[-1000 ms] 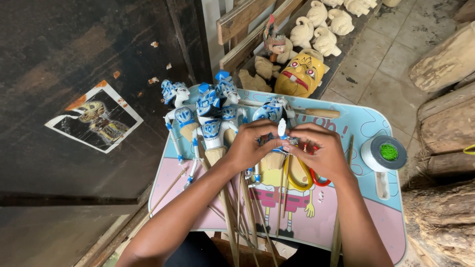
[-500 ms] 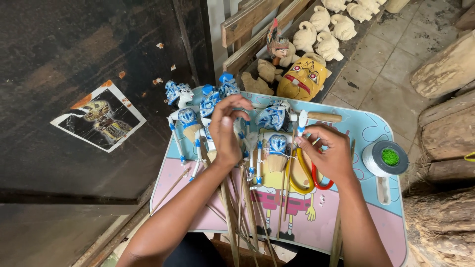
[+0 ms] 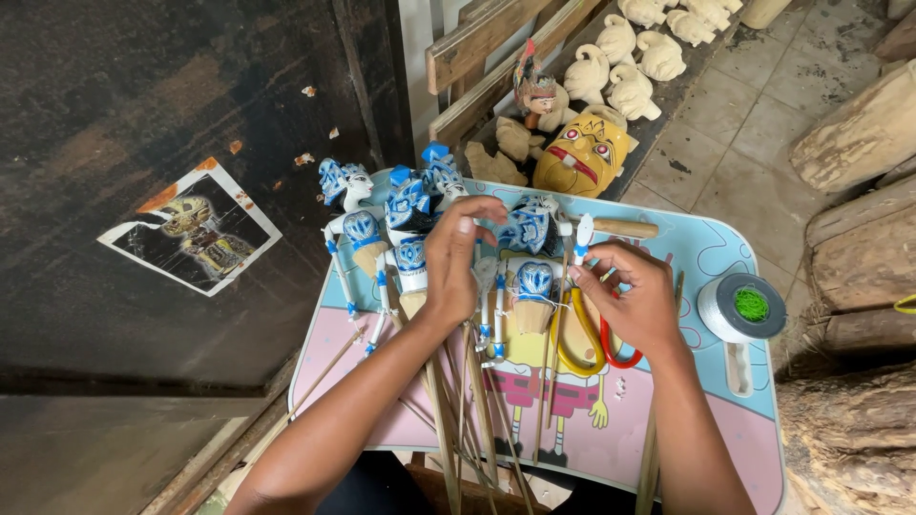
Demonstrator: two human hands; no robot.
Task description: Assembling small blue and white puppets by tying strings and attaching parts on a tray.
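The left hand (image 3: 456, 262) is lying half spread over the blue-and-white rod puppets (image 3: 410, 243) on the counter (image 3: 706, 257). The right hand (image 3: 630, 300) is pinching a small blue-and-white puppet arm (image 3: 583, 234) by its rod. It is better, I think, holding the thin rod lightly and keeping the other puppets pressed flat.

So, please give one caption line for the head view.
Two hands, left hand and right hand, work on blue-white stick puppets over a small table.

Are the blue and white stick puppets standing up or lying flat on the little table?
Lying flat: the puppets rest on the table, sticks pointing toward the person.
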